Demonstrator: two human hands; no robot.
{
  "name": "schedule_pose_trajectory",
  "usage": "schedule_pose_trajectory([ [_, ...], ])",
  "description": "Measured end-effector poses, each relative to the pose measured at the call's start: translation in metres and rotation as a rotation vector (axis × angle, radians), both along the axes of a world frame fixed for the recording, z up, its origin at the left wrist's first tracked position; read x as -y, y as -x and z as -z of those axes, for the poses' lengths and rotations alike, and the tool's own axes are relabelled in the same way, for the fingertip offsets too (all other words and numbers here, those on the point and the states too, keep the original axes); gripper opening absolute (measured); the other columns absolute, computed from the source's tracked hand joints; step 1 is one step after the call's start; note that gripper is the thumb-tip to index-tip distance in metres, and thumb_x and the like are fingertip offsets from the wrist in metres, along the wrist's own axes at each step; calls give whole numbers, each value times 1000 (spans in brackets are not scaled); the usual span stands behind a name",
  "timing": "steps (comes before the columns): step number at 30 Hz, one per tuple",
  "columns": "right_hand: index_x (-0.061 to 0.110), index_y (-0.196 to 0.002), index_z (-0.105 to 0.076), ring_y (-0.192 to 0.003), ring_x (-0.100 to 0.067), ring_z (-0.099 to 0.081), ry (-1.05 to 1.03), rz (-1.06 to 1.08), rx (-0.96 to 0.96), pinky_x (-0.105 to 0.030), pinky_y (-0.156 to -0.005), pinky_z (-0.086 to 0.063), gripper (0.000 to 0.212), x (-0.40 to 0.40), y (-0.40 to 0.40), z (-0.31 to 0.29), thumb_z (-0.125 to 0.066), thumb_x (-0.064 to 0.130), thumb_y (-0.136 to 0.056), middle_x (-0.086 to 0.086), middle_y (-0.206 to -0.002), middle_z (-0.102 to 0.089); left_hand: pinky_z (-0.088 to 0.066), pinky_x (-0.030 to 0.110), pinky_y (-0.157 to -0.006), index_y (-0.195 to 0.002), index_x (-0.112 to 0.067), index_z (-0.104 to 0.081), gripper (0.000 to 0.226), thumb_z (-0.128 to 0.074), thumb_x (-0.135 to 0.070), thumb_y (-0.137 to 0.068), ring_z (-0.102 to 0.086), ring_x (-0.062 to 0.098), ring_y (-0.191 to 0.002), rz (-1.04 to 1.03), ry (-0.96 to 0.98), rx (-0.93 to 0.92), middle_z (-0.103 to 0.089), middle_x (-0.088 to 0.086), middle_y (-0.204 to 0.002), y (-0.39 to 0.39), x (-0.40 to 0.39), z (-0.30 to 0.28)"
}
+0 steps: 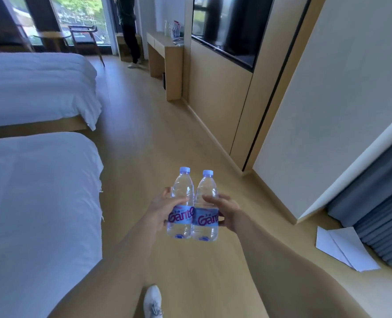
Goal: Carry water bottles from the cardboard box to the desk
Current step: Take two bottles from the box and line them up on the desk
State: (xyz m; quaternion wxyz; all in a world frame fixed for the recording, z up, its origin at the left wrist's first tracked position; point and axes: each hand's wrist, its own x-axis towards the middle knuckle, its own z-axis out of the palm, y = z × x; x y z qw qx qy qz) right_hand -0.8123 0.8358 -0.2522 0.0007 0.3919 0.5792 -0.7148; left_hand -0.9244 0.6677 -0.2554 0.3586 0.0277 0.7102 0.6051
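Observation:
Two clear water bottles with pale blue caps and blue labels stand upright side by side in front of me, over the wooden floor. My left hand (161, 211) grips the left bottle (181, 196) around its label. My right hand (227, 213) grips the right bottle (206, 196) the same way. The two bottles touch each other. Far ahead stands the wooden desk (160, 45) by the wall, with several bottles (173, 28) on its top. The cardboard box is not in view.
Two beds with white covers (36, 88) (39, 203) line the left side. A wood-panelled wall with a dark screen (231, 31) runs along the right. A person (128, 31) stands near the desk. White papers (344, 249) lie on the floor beside blue curtains (378, 214). A chair (84, 40) stands by the window.

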Motion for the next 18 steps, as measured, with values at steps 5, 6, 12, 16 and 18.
schedule_pose_trajectory([
  [5,18,-120,-66,-98,-27,-70,-26,-45,24,-38,-72,-58,46,-3,100,4,-83,31,-79,-9,-117,-70,-59,36,-59,-102,-35,-64,40,-85,-28,-69,-74,19,-67,-33,-20,10,-77,0,-85,94,-1,6],
  [6,18,-119,-67,-98,-27,-70,-30,-48,25,-40,-74,-58,45,-4,120,3,-83,31,-79,-9,-117,-70,-60,38,-61,-103,-35,-64,40,-85,-28,-70,-75,19,-69,-35,-25,8,-77,1,-87,113,-1,5],
  [12,17,-121,-65,-100,-27,-70,-44,-68,17,-40,-76,-59,46,-12,225,-13,-81,31,-81,-9,-118,-70,-54,29,-49,-107,-25,-65,37,-83,-18,-76,-73,15,-61,-63,-76,3,-75,5,-88,211,-10,-9],
  [16,17,-122,-65,-97,-27,-69,-28,-63,-1,-39,-74,-58,45,-22,279,-16,-81,28,-81,-11,-117,-71,-62,38,-58,-109,-26,-64,38,-83,-19,-77,-73,18,-66,-68,-61,-17,-75,6,-92,262,-21,-15],
  [18,16,-121,-64,-97,-27,-70,-22,-66,-5,-40,-75,-58,46,-30,304,-15,-82,28,-81,-11,-116,-71,-61,43,-67,-110,-28,-63,39,-83,-21,-76,-73,21,-72,-68,-42,-26,-76,8,-96,287,-28,-16],
])
